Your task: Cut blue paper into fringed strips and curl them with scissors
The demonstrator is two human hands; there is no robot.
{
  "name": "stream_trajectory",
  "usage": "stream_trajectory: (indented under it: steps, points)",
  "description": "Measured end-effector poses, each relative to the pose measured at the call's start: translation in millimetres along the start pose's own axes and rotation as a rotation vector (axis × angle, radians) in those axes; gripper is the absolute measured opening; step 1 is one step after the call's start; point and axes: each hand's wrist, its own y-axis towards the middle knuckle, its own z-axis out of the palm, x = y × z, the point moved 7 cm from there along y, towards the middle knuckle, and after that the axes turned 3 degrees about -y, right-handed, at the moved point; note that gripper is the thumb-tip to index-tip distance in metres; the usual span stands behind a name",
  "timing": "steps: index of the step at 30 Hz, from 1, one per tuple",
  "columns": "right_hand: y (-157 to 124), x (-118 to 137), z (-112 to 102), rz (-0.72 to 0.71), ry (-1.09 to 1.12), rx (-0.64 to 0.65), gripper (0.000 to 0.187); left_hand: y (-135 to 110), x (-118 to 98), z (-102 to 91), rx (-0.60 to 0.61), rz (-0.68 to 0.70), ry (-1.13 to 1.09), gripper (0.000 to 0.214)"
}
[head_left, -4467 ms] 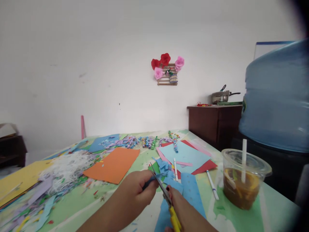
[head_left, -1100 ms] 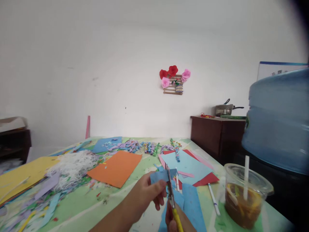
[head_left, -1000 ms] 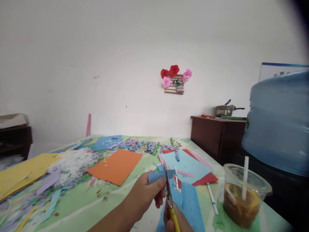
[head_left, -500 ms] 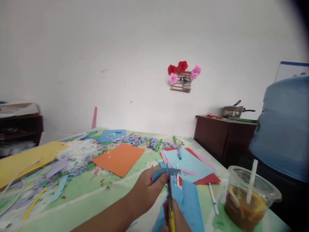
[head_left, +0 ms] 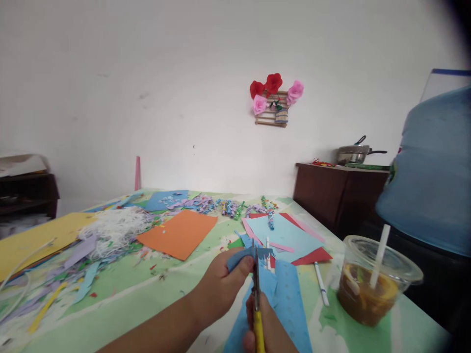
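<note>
Between thumb and fingers, my left hand (head_left: pixel 220 282) pinches a blue paper strip (head_left: pixel 239 257) whose right end is cut into a fringe. My right hand (head_left: pixel 270 323) grips scissors (head_left: pixel 256 289) with a yellow handle. The blades point away from me and cross the strip just right of my left thumb; whether they are fully closed I cannot tell. Below both hands lie blue paper sheets (head_left: pixel 290 299) on the table. A white pen (head_left: pixel 268 252) lies partly hidden behind the fringe.
An orange sheet (head_left: pixel 180 233), shredded white paper (head_left: pixel 119 230) and yellow sheets (head_left: pixel 44 235) lie left. Light blue paper (head_left: pixel 283 233) lies on red and pink sheets. At right stand a lidded drink cup (head_left: pixel 371 289) with a straw, a white marker (head_left: pixel 321 284) and a large water bottle (head_left: pixel 427 176).
The view has tilted and shifted slightly, so the background sits higher and further left. My hands keep hold of the strip and scissors, nearly in the same place.
</note>
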Motion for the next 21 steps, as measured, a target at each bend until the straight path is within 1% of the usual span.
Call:
stream_trajectory:
  steps: [3,7,9,13,17,19,21]
  points:
    - [-1.9,-5.2,2.1,0.008,0.009,0.018,0.053,-0.8,1.0,0.3,0.018,0.004,-0.034,0.028]
    - [-4.2,-13.8,6.5,0.121,-0.030,0.017,0.051,-0.5,0.1,-0.2,0.037,0.030,-0.042,0.028]
    - [-2.8,-10.1,5.6,0.149,-0.058,0.017,0.048,-0.7,-0.1,0.2,0.044,0.039,-0.043,0.028]
    - [2.0,4.8,-3.1,0.162,-0.076,-0.035,0.043,-1.9,-0.6,-0.1,0.027,0.033,-0.013,0.029]
    - [3.4,10.7,-9.3,0.239,-0.103,-0.059,0.034,-1.9,-4.2,0.3,0.028,0.041,0.000,0.028]
    - [4.0,13.3,-10.4,0.246,-0.077,-0.058,0.032,-1.9,-5.4,1.2,0.040,0.038,-0.014,0.029]
    - [4.9,16.0,-9.0,0.240,0.001,-0.030,0.030,-2.0,-6.1,1.9,0.048,0.034,-0.023,0.031]
